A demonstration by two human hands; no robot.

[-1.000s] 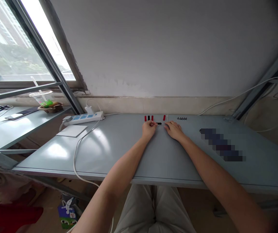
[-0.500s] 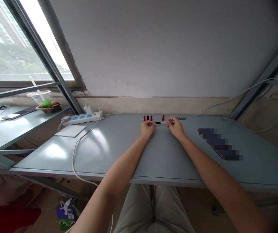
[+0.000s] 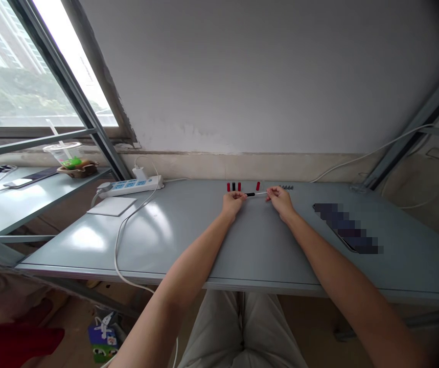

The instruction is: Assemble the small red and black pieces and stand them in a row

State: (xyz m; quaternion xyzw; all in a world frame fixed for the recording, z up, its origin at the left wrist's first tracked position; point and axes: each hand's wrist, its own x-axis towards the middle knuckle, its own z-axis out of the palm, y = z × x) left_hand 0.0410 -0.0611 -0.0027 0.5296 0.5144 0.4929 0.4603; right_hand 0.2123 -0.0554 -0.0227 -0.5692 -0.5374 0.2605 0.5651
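Note:
Far across the grey table (image 3: 211, 240), my left hand (image 3: 233, 202) is closed on the black end of a thin pen-like piece (image 3: 250, 194). My right hand (image 3: 279, 198) pinches its pale, slim other end, so the piece stretches level between both hands. Just behind stand several small red and black caps (image 3: 233, 186) in a row, with one more red cap (image 3: 258, 186) to their right. A row of tiny dark parts (image 3: 287, 187) lies behind my right hand.
A white power strip (image 3: 130, 187) with a plugged charger and a cable trailing over the table's front edge lies at the left, next to a white pad (image 3: 112, 206). A blurred dark object (image 3: 347, 229) lies on the right. A drink cup (image 3: 63, 153) stands on the side shelf.
My right hand rose from lying flat on the table and took the pale end of the piece. It has drawn a little to the right, away from my left hand.

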